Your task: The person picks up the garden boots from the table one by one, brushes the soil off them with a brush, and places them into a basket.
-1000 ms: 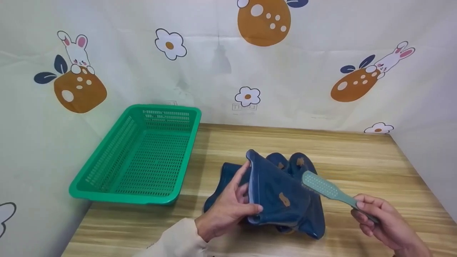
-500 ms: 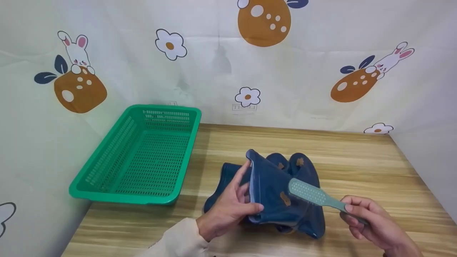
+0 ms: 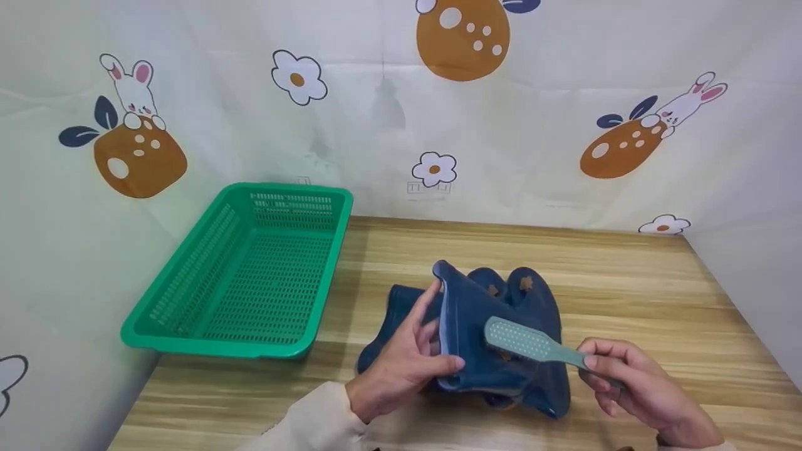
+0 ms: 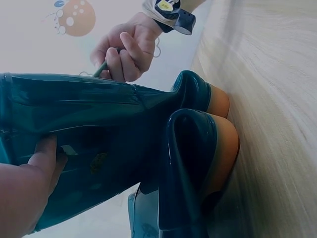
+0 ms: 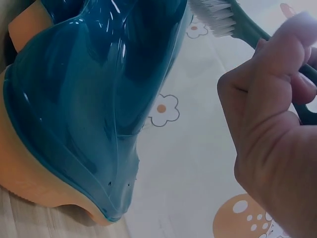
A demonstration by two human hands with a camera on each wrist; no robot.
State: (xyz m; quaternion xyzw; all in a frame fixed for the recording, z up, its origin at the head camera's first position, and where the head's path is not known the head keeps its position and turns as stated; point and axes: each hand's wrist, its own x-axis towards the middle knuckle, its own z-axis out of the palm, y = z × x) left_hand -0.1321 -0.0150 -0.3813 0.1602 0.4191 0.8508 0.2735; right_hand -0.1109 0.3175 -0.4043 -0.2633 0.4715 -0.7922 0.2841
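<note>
A pair of dark blue rubber rain boots with tan soles lies on the table; the upper rain boot (image 3: 479,366) overlaps the other rain boot (image 3: 399,307). My left hand (image 3: 401,369) grips the upper boot at its open top, thumb over the outside near the rim. The right hand (image 3: 636,385) holds a green scrubbing brush (image 3: 523,341) by its handle. In the head view its head lies over the boot's shaft, covering most of a brown patch there. White bristles (image 5: 215,17) show in the right wrist view, pointing toward the boot.
On the left of the wood-grain table (image 3: 564,250) stands a green plastic basket (image 3: 238,351) with slotted walls. A white sheet (image 3: 351,138) printed with rabbits, flowers and orange fruit hangs behind and at both sides.
The right hand has carried the brush leftward along the boot's shaft, from near the ankle toward the top opening. My left hand keeps its grip on the boot, hardly moving.
</note>
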